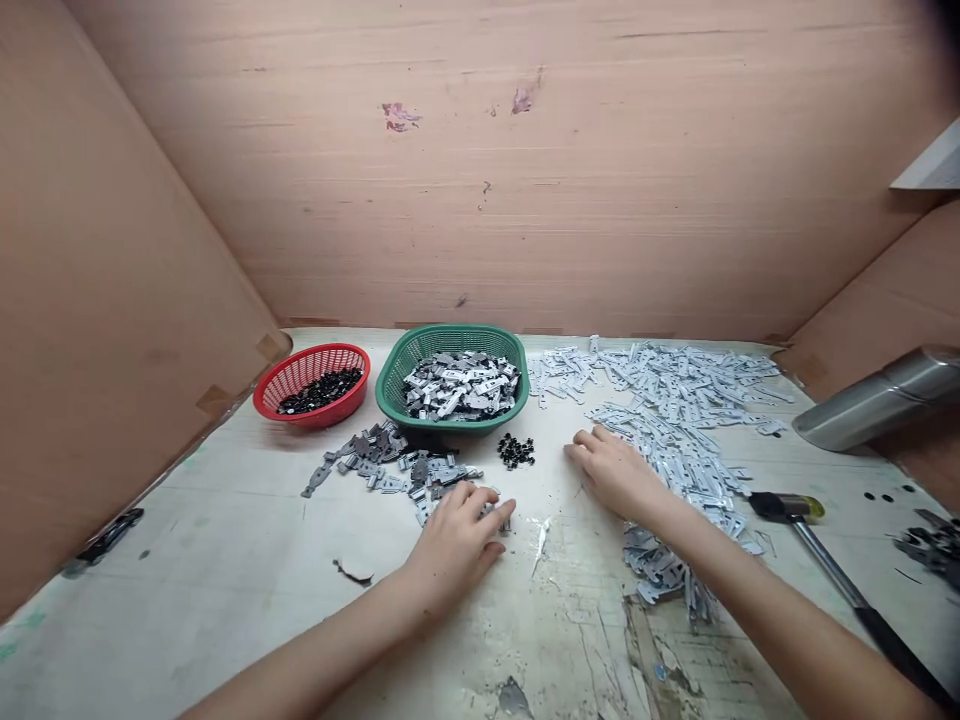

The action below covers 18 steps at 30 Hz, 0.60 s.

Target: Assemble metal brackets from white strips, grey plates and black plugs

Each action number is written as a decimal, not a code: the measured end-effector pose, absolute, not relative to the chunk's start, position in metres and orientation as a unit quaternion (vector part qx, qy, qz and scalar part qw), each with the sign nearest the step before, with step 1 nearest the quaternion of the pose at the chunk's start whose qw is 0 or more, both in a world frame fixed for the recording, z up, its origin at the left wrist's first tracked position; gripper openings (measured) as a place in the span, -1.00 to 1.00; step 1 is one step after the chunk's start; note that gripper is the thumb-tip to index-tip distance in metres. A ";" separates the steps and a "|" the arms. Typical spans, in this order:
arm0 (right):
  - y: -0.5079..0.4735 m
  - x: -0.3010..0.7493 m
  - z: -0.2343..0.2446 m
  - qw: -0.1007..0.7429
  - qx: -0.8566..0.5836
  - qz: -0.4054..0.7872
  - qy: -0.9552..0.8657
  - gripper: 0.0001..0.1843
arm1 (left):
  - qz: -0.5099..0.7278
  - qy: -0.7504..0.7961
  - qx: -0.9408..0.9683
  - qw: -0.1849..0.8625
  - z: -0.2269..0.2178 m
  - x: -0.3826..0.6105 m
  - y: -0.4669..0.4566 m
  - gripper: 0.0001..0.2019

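My left hand (459,535) rests low over the worktable, fingers spread and thumb apart, at the near edge of a loose heap of grey metal parts (431,470). Small metal bits show by its fingertips, and I see nothing gripped. My right hand (611,470) lies with fingers loosely stretched beside a large spread of flat silver metal plates (686,455); nothing shows in it. Between and beyond the hands sits a little pile of small black pieces (516,451). Behind that, a green basket (390,400) holds many metal parts.
A red basket (262,400) of black pieces stands at left. On the right lie a hammer (829,570), a metal duct (885,400) and dark parts (934,545). Cardboard walls (480,240) enclose the back and sides. The table surface (555,620) is worn in front.
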State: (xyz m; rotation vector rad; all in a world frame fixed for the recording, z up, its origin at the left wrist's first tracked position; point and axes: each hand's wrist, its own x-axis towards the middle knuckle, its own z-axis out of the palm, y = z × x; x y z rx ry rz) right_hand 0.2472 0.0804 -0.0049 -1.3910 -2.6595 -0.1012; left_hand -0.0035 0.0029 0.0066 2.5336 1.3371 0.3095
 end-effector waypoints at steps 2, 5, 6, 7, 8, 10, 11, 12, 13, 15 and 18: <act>0.072 0.235 -0.003 0.085 -0.465 -0.002 -0.881 -0.76 | 0.096 0.449 0.872 0.172 0.006 0.005 0.012 -0.75; 0.073 0.212 -0.007 0.112 -0.479 0.042 -0.870 -0.81 | 0.106 0.469 0.846 0.230 0.007 0.009 0.023 -0.86; 0.076 0.205 -0.010 0.121 -0.487 0.053 -0.863 -0.82 | 0.111 0.477 0.841 0.229 0.009 0.009 0.026 -0.89; 0.079 0.199 -0.012 0.131 -0.495 0.063 -0.857 -0.82 | 0.128 0.488 0.827 0.248 0.010 0.009 0.029 -0.92; 0.083 0.194 -0.014 0.140 -0.500 0.073 -0.852 -0.82 | 0.153 0.504 0.798 0.293 0.011 0.009 0.031 -0.94; 0.088 0.189 -0.016 0.160 -0.502 0.098 -0.844 -0.81 | 0.204 0.525 0.709 0.425 0.011 0.010 0.035 -0.90; 0.089 0.188 -0.016 0.172 -0.503 0.112 -0.840 -0.81 | 0.222 0.525 0.658 0.492 0.010 0.011 0.036 -0.86; 0.088 0.188 -0.016 0.185 -0.504 0.127 -0.834 -0.82 | 0.232 0.519 0.612 0.550 0.008 0.012 0.036 -0.83; 0.085 0.190 -0.015 0.200 -0.508 0.143 -0.826 -0.82 | 0.232 0.511 0.582 0.589 0.006 0.014 0.036 -0.80; 0.076 0.196 -0.013 0.232 -0.518 0.182 -0.803 -0.85 | 0.232 0.494 0.543 0.638 0.001 0.018 0.035 -0.77; 0.057 0.208 -0.010 0.271 -0.533 0.252 -0.761 -0.95 | 0.266 0.464 0.477 0.697 -0.006 0.023 0.031 -0.72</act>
